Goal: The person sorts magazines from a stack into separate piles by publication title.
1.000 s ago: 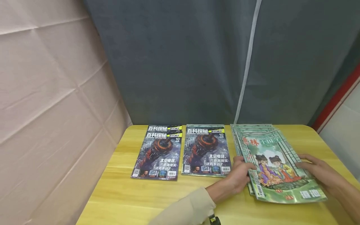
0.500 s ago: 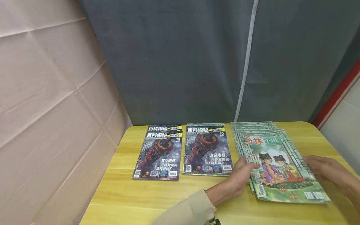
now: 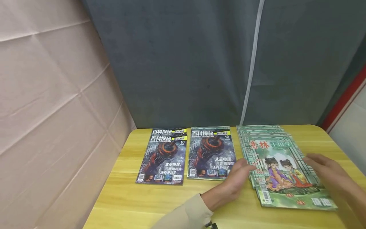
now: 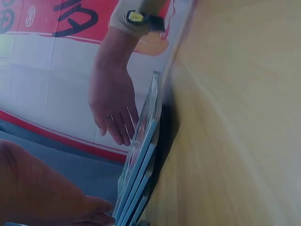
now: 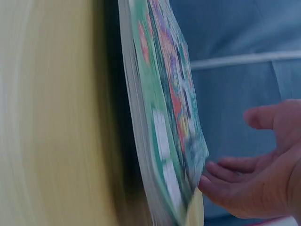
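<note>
A fanned stack of green illustrated magazines (image 3: 288, 178) lies at the right of the table. My left hand (image 3: 230, 183) is at the stack's left edge, fingers extended, the thumb near the top cover. Beside the right edge is my right hand (image 3: 331, 175), its fingers loosely extended. In the right wrist view, the right hand (image 5: 263, 174) has its fingertips by the stack's edge and its thumb held apart. The left wrist view shows several layered spines (image 4: 141, 174) with the left fingertips (image 4: 101, 209) close to them.
Dark science magazines stand in two groups: an overlapping pair (image 3: 163, 159) at the left and one (image 3: 211, 152) in the middle, on top of a green-edged magazine. The yellow wooden table (image 3: 128, 203) meets a grey curtain (image 3: 186, 63) behind and a pale cloth wall (image 3: 57, 95) at left.
My left hand has drawn slightly left, its thumb off the top cover's picture. The right hand has let go of the stack's right edge. The top magazine sits slightly farther right in view.
</note>
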Available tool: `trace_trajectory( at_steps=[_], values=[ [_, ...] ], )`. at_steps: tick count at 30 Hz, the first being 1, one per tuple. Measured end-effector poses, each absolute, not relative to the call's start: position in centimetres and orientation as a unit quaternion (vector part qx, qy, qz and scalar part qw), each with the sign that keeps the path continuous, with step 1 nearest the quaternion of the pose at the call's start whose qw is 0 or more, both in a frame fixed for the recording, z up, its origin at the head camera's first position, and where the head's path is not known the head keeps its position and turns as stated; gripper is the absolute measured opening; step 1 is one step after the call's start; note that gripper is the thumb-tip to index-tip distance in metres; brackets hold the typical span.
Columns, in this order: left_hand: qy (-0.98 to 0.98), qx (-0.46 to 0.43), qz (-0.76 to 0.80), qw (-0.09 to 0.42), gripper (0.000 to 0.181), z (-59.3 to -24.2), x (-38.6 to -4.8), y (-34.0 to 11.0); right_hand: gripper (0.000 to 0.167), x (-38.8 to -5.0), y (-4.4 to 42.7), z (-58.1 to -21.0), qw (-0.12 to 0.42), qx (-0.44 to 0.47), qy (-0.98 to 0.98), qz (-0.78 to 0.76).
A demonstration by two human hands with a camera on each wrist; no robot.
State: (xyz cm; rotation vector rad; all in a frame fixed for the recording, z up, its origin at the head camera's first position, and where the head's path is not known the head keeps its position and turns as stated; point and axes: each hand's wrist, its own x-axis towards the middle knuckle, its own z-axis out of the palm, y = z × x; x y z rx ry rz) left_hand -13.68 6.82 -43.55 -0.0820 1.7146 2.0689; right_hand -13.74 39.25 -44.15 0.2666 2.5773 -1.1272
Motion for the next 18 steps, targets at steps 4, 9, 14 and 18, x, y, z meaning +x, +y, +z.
trace_trajectory(
  at_steps=[4,9,14,18],
  values=[
    [0.625,-0.018,0.749,0.220,0.078,-43.9,-14.6,5.3,0.091,-14.0,37.2,-43.6,0.146,0.081,0.897,-0.409],
    [0.635,-0.012,0.745,0.202,0.079,-44.4,-16.4,2.5,0.087,-14.3,34.6,-42.8,0.118,0.047,0.908,-0.398],
    [0.640,-0.012,0.746,0.185,0.071,-44.5,-19.3,-1.8,0.082,-15.0,30.8,-43.2,0.091,0.014,0.913,-0.398],
    [0.645,-0.025,0.747,0.160,0.072,-44.0,-21.5,-5.4,0.083,-15.6,27.3,-43.7,0.090,-0.011,0.909,-0.407]
  ],
)
